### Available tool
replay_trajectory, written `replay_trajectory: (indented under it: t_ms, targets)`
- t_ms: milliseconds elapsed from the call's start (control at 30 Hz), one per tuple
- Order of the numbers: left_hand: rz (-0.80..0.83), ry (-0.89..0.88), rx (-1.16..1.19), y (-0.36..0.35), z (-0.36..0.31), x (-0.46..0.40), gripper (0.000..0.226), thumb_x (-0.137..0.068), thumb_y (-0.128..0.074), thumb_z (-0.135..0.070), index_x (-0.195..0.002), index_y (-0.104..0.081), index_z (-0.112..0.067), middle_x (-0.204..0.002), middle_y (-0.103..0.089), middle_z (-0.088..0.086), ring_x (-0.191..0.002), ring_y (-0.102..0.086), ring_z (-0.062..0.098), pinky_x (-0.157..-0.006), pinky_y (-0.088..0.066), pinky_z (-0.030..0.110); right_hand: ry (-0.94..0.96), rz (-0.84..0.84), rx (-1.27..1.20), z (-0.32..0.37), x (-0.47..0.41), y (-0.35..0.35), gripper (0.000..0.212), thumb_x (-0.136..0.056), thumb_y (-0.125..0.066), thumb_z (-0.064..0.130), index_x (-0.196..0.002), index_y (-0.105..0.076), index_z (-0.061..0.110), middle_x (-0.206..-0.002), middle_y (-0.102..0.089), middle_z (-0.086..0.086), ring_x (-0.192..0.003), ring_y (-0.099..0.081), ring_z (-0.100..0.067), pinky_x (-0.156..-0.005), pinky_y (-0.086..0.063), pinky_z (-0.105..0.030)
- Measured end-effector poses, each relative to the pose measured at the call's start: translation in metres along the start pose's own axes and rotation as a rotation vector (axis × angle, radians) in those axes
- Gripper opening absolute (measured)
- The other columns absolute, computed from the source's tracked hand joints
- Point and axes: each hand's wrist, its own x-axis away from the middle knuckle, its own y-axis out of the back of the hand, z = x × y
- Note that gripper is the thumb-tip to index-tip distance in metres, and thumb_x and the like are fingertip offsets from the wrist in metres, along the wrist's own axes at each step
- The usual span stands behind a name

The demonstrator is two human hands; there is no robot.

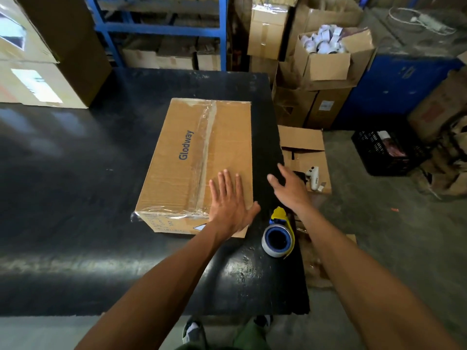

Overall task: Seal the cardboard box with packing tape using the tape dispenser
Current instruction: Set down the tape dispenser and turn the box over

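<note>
I can't read the small print on the near side of the cardboard box [194, 157]; glare blurs the clear tape along its top seam. The box sits on the black table [75, 198]. My left hand [231, 205] lies flat, fingers spread, on its near right corner. Right of the box lies the tape dispenser [279, 234]; my right hand [290, 186] hovers empty and spread just beyond it.

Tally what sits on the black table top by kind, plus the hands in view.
Cardboard box being sealed: 1
Stacked cartons at the far left corner: 2
Tape dispenser: 1
Hands: 2, left hand and right hand
Total: 6
</note>
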Motion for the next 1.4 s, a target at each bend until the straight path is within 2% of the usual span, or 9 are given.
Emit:
replay_trajectory:
  t_ms: [100, 267, 500, 633, 733, 833, 1000, 1167, 1400]
  targets:
    - [0.016, -0.029, -0.015, 0.003, 0.023, 0.016, 0.102, -0.083, -0.002, -0.074, -0.153, 0.010, 0.000, -0.161, 0.015, 0.026, -0.149, 0.018, 0.038, -0.119, 0.004, 0.058, 0.279, 0.076, 0.208, 0.052, -0.023, -0.001, 0.063, -0.101, -0.027, 0.057, -0.156, -0.014, 0.030, -0.165, 0.000, 0.001, -0.150, 0.003, -0.018, -0.121, -0.006, -0.047]
    - [0.053, -0.164, -0.077, 0.013, 0.090, 0.040, 0.104, -0.089, -0.016, -0.076, -0.154, 0.010, 0.000, -0.162, 0.017, 0.021, -0.149, 0.020, 0.031, -0.122, 0.006, 0.051, 0.505, 0.180, 0.592, 0.081, -0.019, -0.057, 0.060, -0.101, -0.008, 0.053, -0.156, -0.002, 0.031, -0.165, 0.008, 0.001, -0.150, 0.011, -0.020, -0.120, 0.003, -0.051]
    - [0.199, -0.397, -0.271, 0.045, 0.208, 0.065, 0.108, -0.085, -0.026, -0.082, -0.151, 0.027, -0.015, -0.160, 0.030, 0.008, -0.147, 0.028, 0.021, -0.121, 0.011, 0.049, 0.350, -0.053, 0.559, 0.132, 0.069, -0.127, 0.066, -0.100, -0.020, 0.054, -0.154, -0.025, 0.017, -0.160, -0.023, -0.015, -0.145, -0.021, -0.034, -0.117, -0.016, -0.051]
    - [0.287, -0.194, -0.252, 0.057, 0.234, 0.069, 0.122, -0.074, -0.046, -0.081, -0.147, 0.035, -0.025, -0.153, 0.042, 0.010, -0.142, 0.037, 0.029, -0.115, 0.016, 0.062, 0.432, -0.092, 0.689, 0.164, 0.070, -0.116, 0.065, -0.094, -0.029, 0.062, -0.135, -0.047, 0.015, -0.132, -0.049, -0.019, -0.118, -0.044, -0.034, -0.100, -0.030, -0.048]
    - [0.149, 0.096, -0.037, 0.039, 0.212, 0.070, 0.127, -0.065, -0.032, -0.098, -0.149, 0.029, -0.026, -0.152, 0.042, 0.016, -0.142, 0.035, 0.038, -0.111, 0.015, 0.070, 0.348, 0.005, 0.667, 0.150, 0.020, -0.092, 0.077, -0.092, -0.021, 0.070, -0.153, -0.020, 0.023, -0.159, -0.018, -0.020, -0.145, -0.016, -0.038, -0.117, -0.012, -0.054]
    - [0.108, 0.184, -0.018, 0.024, 0.205, 0.065, 0.124, -0.064, -0.014, -0.101, -0.153, 0.022, -0.023, -0.156, 0.033, 0.016, -0.146, 0.026, 0.038, -0.112, 0.011, 0.070, 0.331, 0.123, 0.677, 0.121, -0.008, -0.085, 0.083, -0.086, -0.001, 0.079, -0.154, 0.011, 0.033, -0.162, 0.017, -0.012, -0.147, 0.019, -0.032, -0.118, 0.011, -0.054]
    - [0.100, 0.011, -0.143, 0.035, 0.256, 0.053, 0.121, -0.062, -0.001, -0.099, -0.154, 0.021, -0.023, -0.161, 0.023, 0.014, -0.148, 0.022, 0.036, -0.116, 0.008, 0.066, 0.196, 0.045, 0.562, 0.130, 0.024, -0.113, 0.083, -0.086, 0.001, 0.077, -0.155, 0.009, 0.031, -0.163, 0.014, -0.014, -0.148, 0.015, -0.034, -0.118, 0.007, -0.055]
    - [0.284, -0.083, -0.082, 0.065, 0.289, 0.022, 0.135, -0.052, -0.025, -0.103, -0.157, 0.009, -0.025, -0.163, 0.023, 0.006, -0.148, 0.024, 0.031, -0.115, 0.013, 0.064, 0.104, 0.008, 0.630, 0.145, 0.050, -0.107, 0.087, -0.083, -0.007, 0.081, -0.155, -0.009, 0.033, -0.161, -0.011, -0.017, -0.144, -0.015, -0.041, -0.117, -0.008, -0.056]
    - [0.107, 0.045, 0.027, 0.038, 0.251, 0.017, 0.118, -0.059, -0.006, -0.102, -0.154, 0.014, -0.035, -0.160, 0.026, 0.012, -0.146, 0.026, 0.039, -0.111, 0.010, 0.071, 0.025, 0.055, 0.586, 0.109, 0.027, -0.087, 0.088, -0.077, -0.002, 0.088, -0.151, 0.016, 0.043, -0.159, 0.029, -0.002, -0.144, 0.028, -0.034, -0.111, 0.013, -0.066]
